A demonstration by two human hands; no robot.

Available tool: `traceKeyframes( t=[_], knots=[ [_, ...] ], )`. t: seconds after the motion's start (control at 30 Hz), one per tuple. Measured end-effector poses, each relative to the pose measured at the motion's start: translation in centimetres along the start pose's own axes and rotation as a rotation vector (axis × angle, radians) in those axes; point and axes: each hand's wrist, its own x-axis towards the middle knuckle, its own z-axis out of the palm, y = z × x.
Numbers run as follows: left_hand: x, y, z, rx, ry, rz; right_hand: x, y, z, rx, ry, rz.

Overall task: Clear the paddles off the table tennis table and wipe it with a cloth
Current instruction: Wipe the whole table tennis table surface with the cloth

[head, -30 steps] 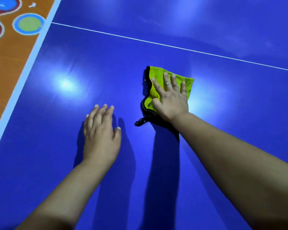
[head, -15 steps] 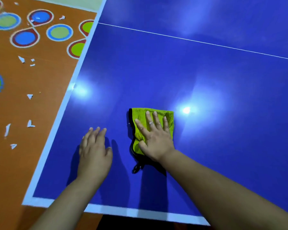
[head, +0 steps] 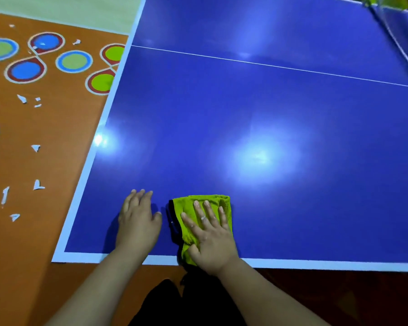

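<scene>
1. Table tennis table (head: 257,102): the blue top with a white border is filling the centre and right of the frame. A thin white line (head: 269,65) is running across it from upper centre to the right edge.
2. Cloth (head: 186,208): yellow-green with a dark edge, it is lying folded at lower centre on the table's near edge, its lower end overlapping the white border.
3. Right hand (head: 210,241): you are pressing it flat on the cloth, fingers straight and spread.
4. Left hand (head: 138,222): you are resting it flat on the bare blue top just left of the cloth, fingers straight and together, not touching the cloth.
5. Floor (head: 57,142): the orange surface is showing along the left of the frame, with painted circles (head: 73,61) at upper left and small white scraps (head: 35,148) below them.
</scene>
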Motion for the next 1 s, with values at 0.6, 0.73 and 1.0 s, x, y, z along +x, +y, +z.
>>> traceKeyframes(
  t=[0.6,0.73,1.0],
  knots=[
    [9.2,10.2,5.9,0.045,-0.131,0.046,13.6,17.2,-5.1,-0.015,0.083,0.270],
    [13.4,15.6,8.6,0.035,-0.104,0.063,19.4,23.0,-7.2,-0.012,0.101,0.287],
    [22.4,26.2,13.8,-0.001,0.002,0.174,31.2,36.3,-12.0,-0.001,0.153,0.333]
  ],
)
